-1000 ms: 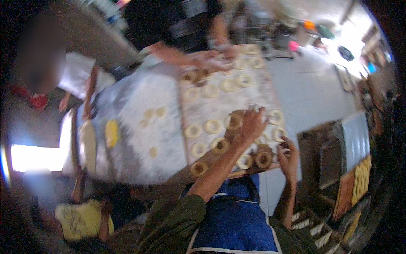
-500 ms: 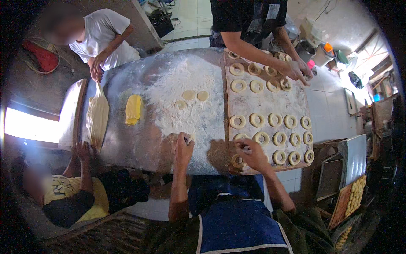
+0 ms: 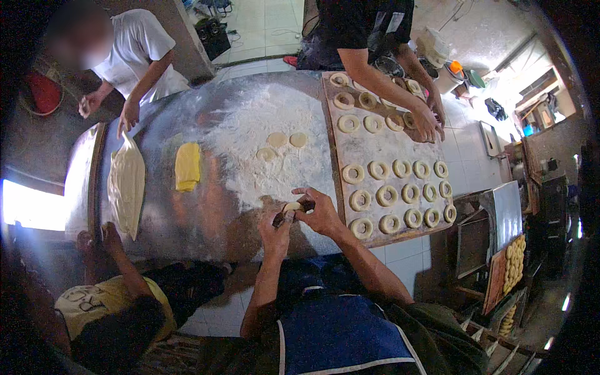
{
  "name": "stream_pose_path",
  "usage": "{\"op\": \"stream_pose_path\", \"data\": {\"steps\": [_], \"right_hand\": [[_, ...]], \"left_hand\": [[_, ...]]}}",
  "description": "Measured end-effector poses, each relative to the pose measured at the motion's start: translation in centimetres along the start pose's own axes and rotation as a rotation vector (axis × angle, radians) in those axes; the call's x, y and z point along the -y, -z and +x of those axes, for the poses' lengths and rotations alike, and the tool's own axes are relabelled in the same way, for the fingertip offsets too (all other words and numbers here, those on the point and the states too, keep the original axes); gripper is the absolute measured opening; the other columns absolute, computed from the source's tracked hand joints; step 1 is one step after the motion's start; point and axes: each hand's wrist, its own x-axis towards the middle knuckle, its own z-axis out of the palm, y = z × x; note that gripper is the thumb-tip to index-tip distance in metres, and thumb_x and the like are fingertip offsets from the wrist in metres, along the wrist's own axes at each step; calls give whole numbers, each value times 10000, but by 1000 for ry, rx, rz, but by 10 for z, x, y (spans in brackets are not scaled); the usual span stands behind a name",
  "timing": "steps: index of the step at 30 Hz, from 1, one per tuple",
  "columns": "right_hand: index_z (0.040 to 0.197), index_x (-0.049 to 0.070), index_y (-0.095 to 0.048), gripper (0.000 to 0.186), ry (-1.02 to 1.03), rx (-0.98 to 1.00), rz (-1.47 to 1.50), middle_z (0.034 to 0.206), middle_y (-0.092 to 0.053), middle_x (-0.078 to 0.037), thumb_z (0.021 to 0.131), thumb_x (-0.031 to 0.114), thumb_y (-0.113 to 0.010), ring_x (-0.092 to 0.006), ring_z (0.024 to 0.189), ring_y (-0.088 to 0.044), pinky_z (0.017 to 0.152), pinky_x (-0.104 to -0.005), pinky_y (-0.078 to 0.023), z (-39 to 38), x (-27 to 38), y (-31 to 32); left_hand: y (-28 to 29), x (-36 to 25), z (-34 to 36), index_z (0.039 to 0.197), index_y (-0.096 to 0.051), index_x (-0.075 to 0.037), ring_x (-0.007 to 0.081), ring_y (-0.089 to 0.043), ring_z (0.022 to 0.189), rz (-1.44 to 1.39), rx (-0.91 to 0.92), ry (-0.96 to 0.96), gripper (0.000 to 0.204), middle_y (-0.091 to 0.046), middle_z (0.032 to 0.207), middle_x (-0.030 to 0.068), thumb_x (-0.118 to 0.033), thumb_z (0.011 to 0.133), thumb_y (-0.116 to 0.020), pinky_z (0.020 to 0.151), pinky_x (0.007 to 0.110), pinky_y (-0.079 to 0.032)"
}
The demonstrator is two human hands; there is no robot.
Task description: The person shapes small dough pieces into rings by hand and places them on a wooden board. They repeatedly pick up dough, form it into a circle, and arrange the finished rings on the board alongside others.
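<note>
A small piece of pale dough is held between my two hands above the near edge of the floured table. My left hand pinches it from the left, fingers closed. From the right my right hand grips it with the thumb and fingers. Flat round dough discs lie in the flour beyond my hands. To the right of my right hand, rows of dough rings rest on a wooden board.
A yellow block lies left of the flour; beyond it is a long pale dough sheet. Co-workers in a white shirt and a yellow shirt are beside it. Another co-worker's hands are over the board. A loaded tray stands at right.
My right hand has moved left from over the ring board to the dough in my left hand. The white-shirted person's hands have parted, one lifting leftward. The view has shifted slightly.
</note>
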Motion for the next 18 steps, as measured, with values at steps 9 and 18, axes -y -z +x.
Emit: {"op": "stream_pose_path", "data": {"steps": [9, 18], "right_hand": [[1246, 22, -528, 415, -173, -28, 446, 723, -626, -80, 977, 335, -477, -216, 676, -612, 672, -399, -508, 5, -6, 19], [777, -50, -589, 598, -195, -198, 278, 604, -576, -139, 980, 482, -406, -259, 574, -567, 580, -427, -445, 0, -18, 55]], "left_hand": [[-23, -3, 3, 1236, -445, -86, 186, -582, 975, -504, 317, 130, 539, -568, 1012, 56, 75, 745, -598, 810, 330, -505], [-98, -26, 18, 929, -425, -105, 148, -440, 660, -401, 149, -54, 128, -430, 794, 13, -223, 895, -462, 583, 290, -376]]}}
